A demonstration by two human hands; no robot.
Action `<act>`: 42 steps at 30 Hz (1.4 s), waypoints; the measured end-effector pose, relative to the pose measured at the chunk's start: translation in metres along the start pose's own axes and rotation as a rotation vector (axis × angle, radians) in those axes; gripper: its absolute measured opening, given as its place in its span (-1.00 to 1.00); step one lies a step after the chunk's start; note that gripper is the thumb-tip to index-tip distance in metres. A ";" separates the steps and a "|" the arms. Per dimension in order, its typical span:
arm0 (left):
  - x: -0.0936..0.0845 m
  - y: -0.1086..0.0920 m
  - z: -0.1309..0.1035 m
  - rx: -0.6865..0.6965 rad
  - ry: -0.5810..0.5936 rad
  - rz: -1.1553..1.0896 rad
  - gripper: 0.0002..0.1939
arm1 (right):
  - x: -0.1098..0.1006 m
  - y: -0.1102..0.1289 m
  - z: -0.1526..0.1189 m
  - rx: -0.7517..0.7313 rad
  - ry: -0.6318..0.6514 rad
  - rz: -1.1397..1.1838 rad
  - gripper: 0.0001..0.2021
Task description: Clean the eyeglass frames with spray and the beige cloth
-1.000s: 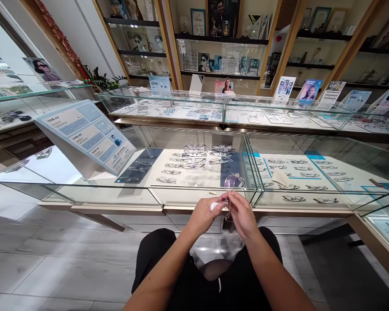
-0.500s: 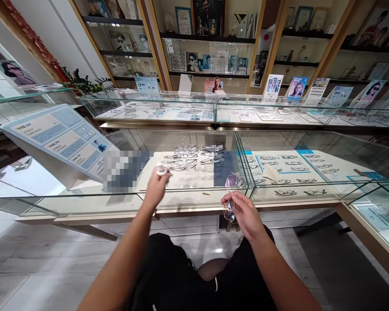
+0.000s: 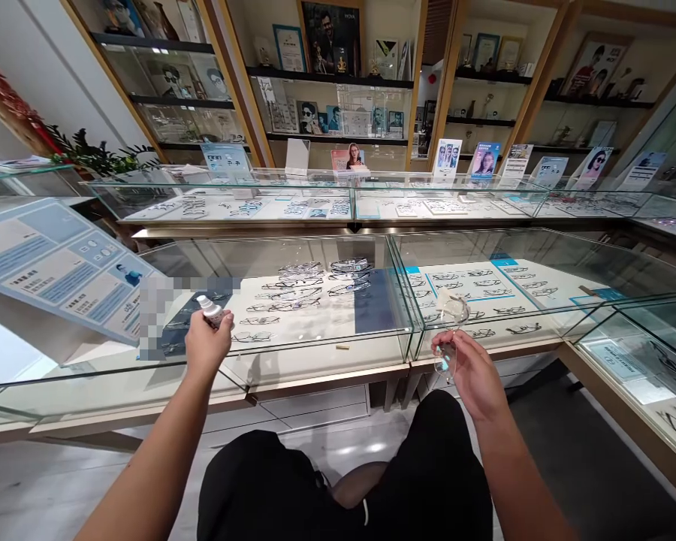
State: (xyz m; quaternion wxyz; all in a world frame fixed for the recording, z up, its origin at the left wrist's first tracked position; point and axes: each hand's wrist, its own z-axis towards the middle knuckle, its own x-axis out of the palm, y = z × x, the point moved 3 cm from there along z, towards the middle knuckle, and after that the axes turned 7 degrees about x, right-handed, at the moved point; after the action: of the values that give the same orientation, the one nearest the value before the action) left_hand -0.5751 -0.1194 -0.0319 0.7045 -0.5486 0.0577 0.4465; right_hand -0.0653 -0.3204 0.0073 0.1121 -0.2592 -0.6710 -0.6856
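Observation:
My left hand is closed around a small white bottle over the left part of the glass display case. The bottle's white top points up and to the left; my fingers hide most of its body. On the right, my right hand pinches a pair of thin-framed eyeglasses near the middle. One lens stands above my fingers and the other hangs below them. Behind the upper lens, a pale cloth lies on the case, partly hidden.
Rows of eyeglasses lie inside the case under glass. A large tilted blue sign stands at the left. A second glass case with several upright cards runs behind, in front of wall shelves. My knees are below the front edge.
My left hand has moved left with the bottle, toward the blue sign. The right hand holds the eyeglasses further right. The whole view has shifted a little to the right.

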 end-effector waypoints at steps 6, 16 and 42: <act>-0.009 -0.035 -0.031 0.198 -0.377 -0.019 -0.36 | -0.036 0.009 -0.004 -0.029 -0.111 0.009 -0.84; 0.152 -0.284 -0.167 1.012 0.552 -0.254 -0.77 | -0.067 0.023 -0.020 -0.129 -0.228 -0.071 -0.81; 0.128 -0.215 -0.140 -0.546 0.891 -1.434 -0.83 | -0.052 -0.020 -0.016 -0.027 -0.158 -0.244 -0.77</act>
State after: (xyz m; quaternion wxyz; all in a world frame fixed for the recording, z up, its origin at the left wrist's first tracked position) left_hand -0.2929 -0.1619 -0.0042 0.5713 -0.7245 -0.1395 -0.3594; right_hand -0.0350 -0.3442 -0.0355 -0.0288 -0.2300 -0.6950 -0.6807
